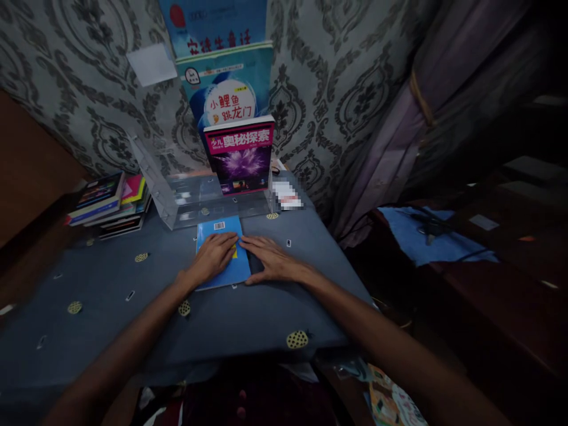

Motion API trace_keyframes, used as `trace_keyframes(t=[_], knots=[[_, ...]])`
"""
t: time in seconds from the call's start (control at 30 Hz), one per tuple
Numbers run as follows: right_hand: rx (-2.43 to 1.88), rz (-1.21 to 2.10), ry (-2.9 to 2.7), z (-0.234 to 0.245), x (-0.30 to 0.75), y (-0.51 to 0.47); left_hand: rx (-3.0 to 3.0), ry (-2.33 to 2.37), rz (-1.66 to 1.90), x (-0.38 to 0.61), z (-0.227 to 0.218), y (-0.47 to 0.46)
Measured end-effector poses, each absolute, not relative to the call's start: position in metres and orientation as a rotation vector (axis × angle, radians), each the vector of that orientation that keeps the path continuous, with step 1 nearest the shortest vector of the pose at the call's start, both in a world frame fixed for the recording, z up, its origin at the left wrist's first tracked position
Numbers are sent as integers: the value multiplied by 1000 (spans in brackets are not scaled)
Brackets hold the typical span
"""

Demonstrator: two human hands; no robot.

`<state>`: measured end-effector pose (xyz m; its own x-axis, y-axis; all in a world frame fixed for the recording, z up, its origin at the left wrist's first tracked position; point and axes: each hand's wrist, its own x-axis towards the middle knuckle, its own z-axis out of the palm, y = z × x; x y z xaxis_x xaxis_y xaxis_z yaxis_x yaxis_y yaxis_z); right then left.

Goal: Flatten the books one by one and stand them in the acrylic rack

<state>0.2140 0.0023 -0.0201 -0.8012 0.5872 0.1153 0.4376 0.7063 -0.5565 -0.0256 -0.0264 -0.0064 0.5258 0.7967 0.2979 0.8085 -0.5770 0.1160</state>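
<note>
A blue book (228, 273) lies flat on the table, its barcode toward the far edge. My left hand (215, 255) rests on its cover with the fingers stretched out. My right hand (274, 260) is at the book's right edge, fingertips touching the cover and thumb apart near the lower right corner. Neither hand grips the book. Just beyond it stands a clear acrylic rack (195, 216). A purple book (244, 163) leans upright in the rack, with a teal book (231, 89) behind it and a taller blue book (217, 23) at the back.
A stack of books (110, 204) sits left of the rack. A pixelated white item (287, 195) lies to its right. The table wears a dark cloth (155, 319) with pineapple prints. Right of the table are a curtain (381, 142) and a dark surface bearing a blue cloth (408, 236).
</note>
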Motion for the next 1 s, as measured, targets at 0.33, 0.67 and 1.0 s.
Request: trace_keyframes(t=[0.33,0.67,1.0], knots=[[-806,781,-2646,-13,216,1,-2663,-1496,-336,-12,1,32],[-806,750,-2643,-19,217,3,-2658,-1645,-528,-75,-8,19],[-812,723,-2658,-24,215,7,-2618,-1848,-482,-112,-10,-35]])
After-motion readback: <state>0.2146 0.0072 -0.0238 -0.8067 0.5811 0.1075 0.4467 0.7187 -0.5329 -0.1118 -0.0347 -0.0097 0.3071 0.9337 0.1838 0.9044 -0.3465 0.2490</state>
